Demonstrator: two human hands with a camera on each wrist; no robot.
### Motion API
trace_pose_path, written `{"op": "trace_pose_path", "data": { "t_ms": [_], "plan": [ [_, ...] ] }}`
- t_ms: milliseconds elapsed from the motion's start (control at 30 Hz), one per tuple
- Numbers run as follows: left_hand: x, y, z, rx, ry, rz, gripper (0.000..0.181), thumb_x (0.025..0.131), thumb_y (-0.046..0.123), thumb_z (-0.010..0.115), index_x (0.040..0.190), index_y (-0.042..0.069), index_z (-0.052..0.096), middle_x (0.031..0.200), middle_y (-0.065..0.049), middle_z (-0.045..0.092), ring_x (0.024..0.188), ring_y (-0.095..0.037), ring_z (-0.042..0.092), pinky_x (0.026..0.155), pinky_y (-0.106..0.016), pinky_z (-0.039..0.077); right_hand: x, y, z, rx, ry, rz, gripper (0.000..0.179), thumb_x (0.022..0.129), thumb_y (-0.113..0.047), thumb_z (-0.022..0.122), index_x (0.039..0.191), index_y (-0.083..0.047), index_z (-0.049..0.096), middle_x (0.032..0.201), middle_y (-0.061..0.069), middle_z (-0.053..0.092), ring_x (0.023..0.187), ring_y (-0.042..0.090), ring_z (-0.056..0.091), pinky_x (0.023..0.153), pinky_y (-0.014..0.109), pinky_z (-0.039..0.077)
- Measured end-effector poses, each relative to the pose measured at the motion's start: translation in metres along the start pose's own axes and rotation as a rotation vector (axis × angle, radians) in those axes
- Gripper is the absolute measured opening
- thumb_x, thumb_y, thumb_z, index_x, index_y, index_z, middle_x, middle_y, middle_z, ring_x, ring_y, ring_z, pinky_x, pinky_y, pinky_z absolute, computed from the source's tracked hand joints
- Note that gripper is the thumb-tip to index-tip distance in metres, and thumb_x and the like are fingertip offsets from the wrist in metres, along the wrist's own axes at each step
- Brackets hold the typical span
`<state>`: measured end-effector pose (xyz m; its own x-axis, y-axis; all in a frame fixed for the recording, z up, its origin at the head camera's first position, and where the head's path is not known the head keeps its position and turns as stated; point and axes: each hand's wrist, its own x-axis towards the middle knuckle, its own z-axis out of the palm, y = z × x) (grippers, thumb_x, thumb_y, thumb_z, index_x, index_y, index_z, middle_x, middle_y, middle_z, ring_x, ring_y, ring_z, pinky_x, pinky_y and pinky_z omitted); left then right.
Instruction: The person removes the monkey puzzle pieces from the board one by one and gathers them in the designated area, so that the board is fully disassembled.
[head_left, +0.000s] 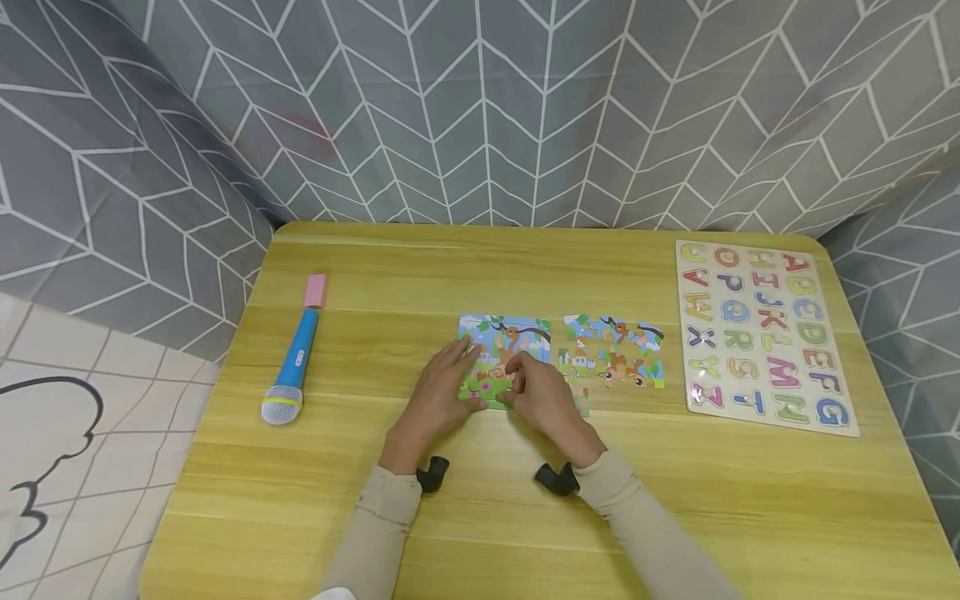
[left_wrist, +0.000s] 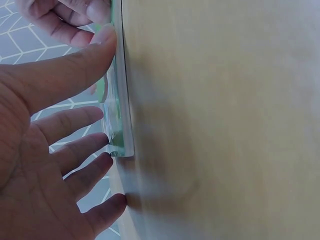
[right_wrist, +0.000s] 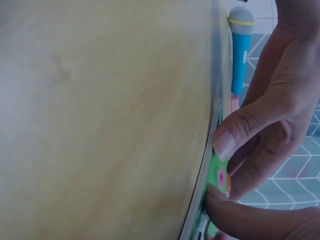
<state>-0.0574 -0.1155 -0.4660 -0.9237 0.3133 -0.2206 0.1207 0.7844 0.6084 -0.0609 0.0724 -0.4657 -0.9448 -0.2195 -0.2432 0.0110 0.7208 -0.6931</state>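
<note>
A jigsaw puzzle board [head_left: 480, 325] with a cartoon animal picture lies in the middle of the table. My left hand [head_left: 444, 390] rests along its left side with spread fingers, the thumb touching the near edge [left_wrist: 122, 100]. At the board's lower right, my right hand [head_left: 542, 393] has bent fingers and pinches what looks like a green puzzle piece [left_wrist: 101, 90], mostly hidden by the fingers. In the right wrist view the thumb [right_wrist: 250, 215] lies against the green surface. Several loose puzzle pieces [head_left: 622, 367] lie just right of the board.
A blue toy microphone [head_left: 297, 354] and a pink block [head_left: 316, 290] lie on the left of the wooden table [head_left: 337, 517]. A letter board [head_left: 765, 333] lies on the right. A grey patterned curtain [head_left: 510, 108] hangs behind the far edge.
</note>
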Motion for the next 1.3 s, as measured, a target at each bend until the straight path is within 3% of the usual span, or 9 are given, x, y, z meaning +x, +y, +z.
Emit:
{"op": "trace_pose_path", "data": {
  "t_ms": [233,433,600,833,1067,1300],
  "plan": [
    [0.0,0.0,0.0,0.01,-0.008,-0.003,0.084,0.083,0.022,0.082,0.155,0.011,0.039,0.168,-0.008,0.024,0.157,-0.032,0.021,0.129,-0.054,0.017,0.0,0.003,0.001,0.098,0.01,-0.009,0.027,0.08,-0.011,0.084,0.098,-0.01,0.063,0.073,0.0,0.057,0.061,0.012,0.047,0.058,0.023,0.039],
    [0.0,0.0,0.001,0.002,-0.003,0.001,0.084,0.083,0.024,0.083,0.154,0.009,0.04,0.168,-0.009,0.024,0.157,-0.033,0.021,0.129,-0.054,0.017,-0.002,0.006,0.004,0.141,0.051,-0.086,0.02,0.083,-0.009,0.081,0.092,-0.01,0.063,0.084,0.005,0.061,0.068,0.013,0.049,0.062,0.022,0.041],
    [0.0,-0.001,0.002,0.003,0.001,0.008,0.083,0.083,0.024,0.083,0.153,0.008,0.042,0.168,-0.01,0.024,0.157,-0.034,0.021,0.129,-0.054,0.016,-0.005,0.009,0.005,0.172,0.057,-0.143,0.016,0.085,-0.012,0.08,0.092,-0.011,0.065,0.09,0.005,0.066,0.076,0.012,0.055,0.069,0.023,0.047],
    [0.0,0.0,0.001,0.002,0.005,0.014,0.081,0.083,0.024,0.082,0.152,0.008,0.044,0.168,-0.009,0.024,0.156,-0.034,0.021,0.129,-0.054,0.016,-0.008,0.009,0.006,0.223,0.014,-0.152,0.014,0.088,-0.016,0.077,0.091,-0.013,0.064,0.079,0.0,0.069,0.067,0.008,0.055,0.06,0.02,0.044],
    [0.0,0.0,0.002,0.012,0.006,0.014,0.082,0.081,0.022,0.084,0.152,0.009,0.044,0.168,-0.01,0.025,0.156,-0.034,0.022,0.129,-0.054,0.017,-0.012,0.01,0.005,0.279,0.058,-0.171,0.011,0.09,-0.01,0.074,0.095,-0.01,0.064,0.088,0.003,0.069,0.078,0.01,0.059,0.069,0.019,0.052],
    [0.001,0.0,0.001,0.016,-0.005,0.005,0.081,0.082,0.021,0.083,0.152,0.009,0.043,0.168,-0.011,0.025,0.156,-0.034,0.022,0.129,-0.054,0.017,-0.018,0.018,0.0,0.281,0.092,-0.151,0.011,0.092,-0.016,0.074,0.098,-0.012,0.067,0.088,0.001,0.07,0.079,0.011,0.063,0.069,0.02,0.053]
  ]
}}
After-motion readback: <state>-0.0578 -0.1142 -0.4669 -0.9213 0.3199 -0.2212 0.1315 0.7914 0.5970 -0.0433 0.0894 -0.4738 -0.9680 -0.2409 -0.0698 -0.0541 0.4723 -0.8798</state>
